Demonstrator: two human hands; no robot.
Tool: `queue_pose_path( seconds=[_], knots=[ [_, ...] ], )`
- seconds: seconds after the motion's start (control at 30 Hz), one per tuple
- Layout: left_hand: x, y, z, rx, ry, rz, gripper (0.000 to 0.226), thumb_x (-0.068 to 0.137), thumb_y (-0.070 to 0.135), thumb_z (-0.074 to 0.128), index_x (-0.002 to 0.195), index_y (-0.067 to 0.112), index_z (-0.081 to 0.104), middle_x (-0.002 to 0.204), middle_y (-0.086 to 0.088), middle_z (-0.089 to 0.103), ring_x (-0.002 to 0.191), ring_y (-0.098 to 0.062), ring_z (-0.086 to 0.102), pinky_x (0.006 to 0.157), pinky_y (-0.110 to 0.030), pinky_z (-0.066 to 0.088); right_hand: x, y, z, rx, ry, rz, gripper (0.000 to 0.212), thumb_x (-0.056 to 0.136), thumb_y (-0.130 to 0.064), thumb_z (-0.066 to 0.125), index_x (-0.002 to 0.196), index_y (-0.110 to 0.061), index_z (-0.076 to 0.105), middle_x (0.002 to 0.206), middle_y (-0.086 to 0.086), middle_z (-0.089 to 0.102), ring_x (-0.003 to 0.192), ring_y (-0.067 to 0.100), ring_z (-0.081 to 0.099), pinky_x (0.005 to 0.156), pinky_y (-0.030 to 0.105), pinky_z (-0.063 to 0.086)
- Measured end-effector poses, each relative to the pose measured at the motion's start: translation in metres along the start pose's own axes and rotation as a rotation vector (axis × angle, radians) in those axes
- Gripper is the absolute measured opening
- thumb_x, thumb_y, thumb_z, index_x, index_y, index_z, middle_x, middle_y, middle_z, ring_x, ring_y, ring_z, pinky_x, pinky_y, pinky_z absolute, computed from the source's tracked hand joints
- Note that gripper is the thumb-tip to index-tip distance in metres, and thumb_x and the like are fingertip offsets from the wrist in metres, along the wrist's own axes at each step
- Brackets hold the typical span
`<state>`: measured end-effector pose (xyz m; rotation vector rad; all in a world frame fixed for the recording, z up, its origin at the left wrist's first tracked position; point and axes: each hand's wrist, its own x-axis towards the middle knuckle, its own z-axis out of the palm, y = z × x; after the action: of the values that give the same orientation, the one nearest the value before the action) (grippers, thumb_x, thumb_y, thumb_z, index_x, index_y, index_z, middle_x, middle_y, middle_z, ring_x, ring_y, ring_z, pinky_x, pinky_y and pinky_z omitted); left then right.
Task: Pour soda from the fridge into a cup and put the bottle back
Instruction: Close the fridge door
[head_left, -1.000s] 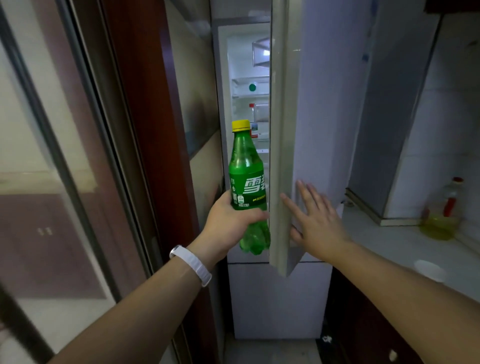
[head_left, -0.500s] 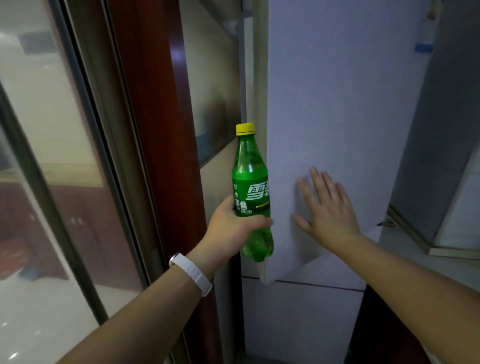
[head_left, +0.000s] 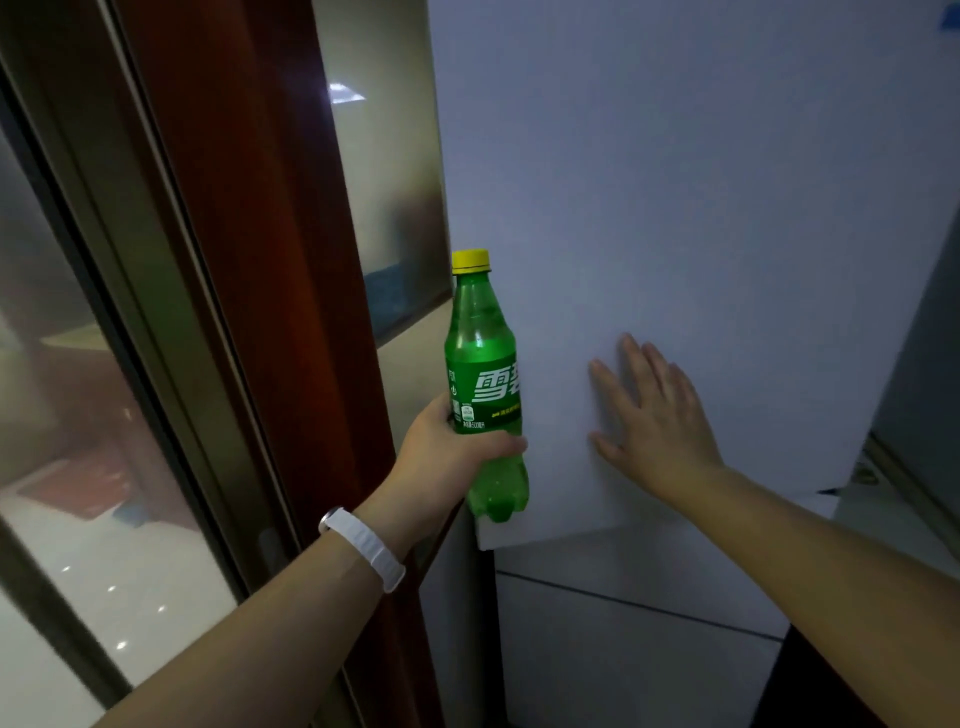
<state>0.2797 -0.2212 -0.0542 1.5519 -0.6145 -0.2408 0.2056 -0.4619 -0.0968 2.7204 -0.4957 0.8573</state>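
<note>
Head view: the left hand is gripping the soda bottle around its lower body, just under the label, fingers and thumb curled round it; the bottle is standing upright in the air, beside the left edge of the fridge door; the right hand is pressing flat on the door face, fingers straight and spread, holding nothing.

Handling, as a judgement: the bottle is looking like thin plastic, light to moderate in weight, likely yielding under a hard squeeze; being out of a fridge, it may be growing damp and slippery; the narrower waist below the label, where the grip is sitting now, is appearing the soundest place to hold.

Contents: the yellow cap is sitting on; clear liquid is filling the green body up to the shoulder, so the bottle appears nearly full; no cup is showing in this view.

A white wristband is circling the left wrist.
</note>
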Motion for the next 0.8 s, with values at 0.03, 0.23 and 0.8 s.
queue_pose_path(
  seconds=[0.03,0.23,0.8],
  knots=[
    [0.004,-0.001,0.004,0.002,0.011,-0.006,0.043,0.066,-0.005,0.083,0.102,0.013,0.069,0.093,-0.004,0.076,0.084,-0.021,0.073,0.075,-0.033,0.06,0.003,0.003,0.002,-0.011,-0.023,-0.007,0.091,0.081,-0.05,0.065,0.153,-0.027,0.012,0.161,0.013,0.002,0.144,0.029,0.001,0.115,0.045,0.008],
    [0.016,-0.008,0.022,-0.015,0.076,-0.038,0.048,0.062,0.001,0.086,0.105,0.015,0.069,0.097,-0.005,0.076,0.09,-0.026,0.073,0.084,-0.045,0.059,0.026,0.02,0.011,-0.012,-0.097,-0.032,0.085,0.09,-0.052,0.049,0.152,-0.031,-0.005,0.158,0.006,-0.023,0.145,0.029,-0.013,0.118,0.045,-0.001],
    [0.089,-0.038,0.039,0.04,0.043,-0.074,0.051,0.067,0.003,0.086,0.112,0.012,0.066,0.1,-0.006,0.075,0.091,-0.024,0.072,0.079,-0.038,0.06,0.069,0.046,0.066,-0.074,0.137,-0.1,0.091,0.07,-0.036,0.076,0.147,-0.021,0.03,0.158,0.012,0.011,0.14,0.034,0.014,0.108,0.052,0.012]
  ],
)
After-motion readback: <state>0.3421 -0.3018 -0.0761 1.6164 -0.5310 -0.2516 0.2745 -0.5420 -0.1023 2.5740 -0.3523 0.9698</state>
